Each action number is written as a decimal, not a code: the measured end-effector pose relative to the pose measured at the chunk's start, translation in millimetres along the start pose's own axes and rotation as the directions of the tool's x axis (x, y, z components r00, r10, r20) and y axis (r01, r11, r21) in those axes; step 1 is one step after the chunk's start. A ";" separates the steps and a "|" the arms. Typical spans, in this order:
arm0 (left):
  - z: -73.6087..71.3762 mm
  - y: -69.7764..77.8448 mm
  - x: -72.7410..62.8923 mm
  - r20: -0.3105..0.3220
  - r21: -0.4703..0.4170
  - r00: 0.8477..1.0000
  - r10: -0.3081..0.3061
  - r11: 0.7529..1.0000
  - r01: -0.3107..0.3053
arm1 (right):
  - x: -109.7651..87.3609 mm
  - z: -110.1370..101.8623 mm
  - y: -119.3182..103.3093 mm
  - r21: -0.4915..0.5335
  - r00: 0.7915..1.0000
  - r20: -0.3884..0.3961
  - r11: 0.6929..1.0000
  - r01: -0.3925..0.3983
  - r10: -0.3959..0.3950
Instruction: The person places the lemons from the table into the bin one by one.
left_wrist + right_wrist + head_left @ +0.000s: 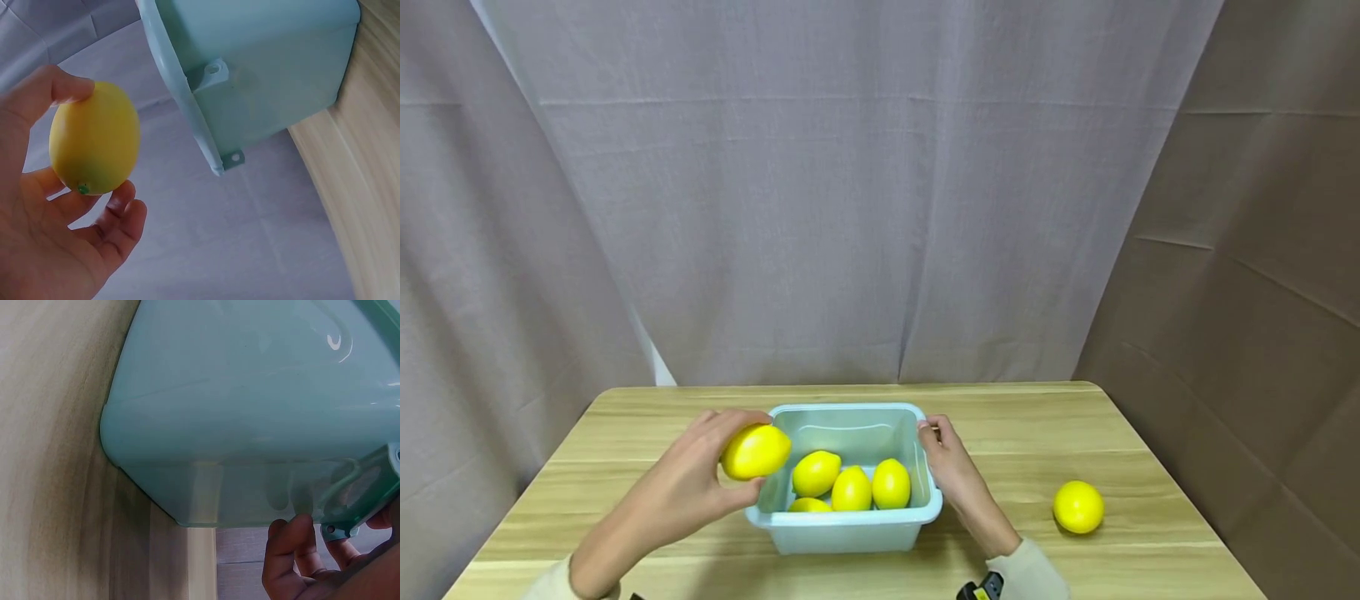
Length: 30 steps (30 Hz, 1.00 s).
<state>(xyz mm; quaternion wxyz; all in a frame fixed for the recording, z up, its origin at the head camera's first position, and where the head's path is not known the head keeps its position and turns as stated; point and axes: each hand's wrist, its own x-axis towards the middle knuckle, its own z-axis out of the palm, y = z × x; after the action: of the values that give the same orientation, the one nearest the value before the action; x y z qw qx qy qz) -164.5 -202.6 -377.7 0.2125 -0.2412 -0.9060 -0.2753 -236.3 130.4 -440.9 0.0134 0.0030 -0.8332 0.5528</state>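
A yellow lemon (756, 452) is pinched between the thumb and fingers of my left hand (688, 479), beside the left rim of a light blue plastic bin (850, 533). The left wrist view shows the same lemon (97, 137) with a small green spot at its end, apart from the bin (269, 81). Inside the bin lie several more lemons (891, 483). My right hand (951, 462) grips the bin's right rim, its fingers curled at the edge. From the right wrist, that hand (312, 562) shows under the rim, against the bin wall (219, 425).
A single lemon (1078, 507) rests on the wooden table (1037, 417) to the right of the bin. Grey curtains (850, 208) hang behind the table, and a brown one (1262, 333) hangs on the right side.
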 end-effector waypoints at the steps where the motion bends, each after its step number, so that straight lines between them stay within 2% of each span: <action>1: 1.0 -0.1 0.4 0.001 -0.004 1.000 -0.002 1.000 0.002 | 0.1 0.1 0.1 -0.003 1.000 0.001 1.000 0.002 -0.002; 14: 14.3 -0.5 14.8 0.093 -0.040 0.996 -0.009 0.999 0.012 | -0.2 -0.9 0.0 -0.001 1.000 0.008 1.000 -0.012 0.012; 19: 20.3 -4.8 20.1 0.123 -0.062 0.992 0.010 0.998 -0.003 | -0.1 -0.4 0.4 0.014 1.000 0.008 1.000 -0.003 0.002; 30: 36.4 -15.6 23.2 0.235 -0.072 0.968 0.085 0.995 -0.069 | -0.8 3.6 4.8 0.016 1.000 0.001 1.000 0.027 -0.027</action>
<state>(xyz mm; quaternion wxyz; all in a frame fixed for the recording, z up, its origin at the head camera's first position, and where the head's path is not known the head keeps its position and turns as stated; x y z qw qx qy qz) -200.7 -184.7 -399.4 0.1053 -0.3140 -0.9057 -0.2646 -235.6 128.9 -446.7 0.0204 0.0146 -0.8285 0.5594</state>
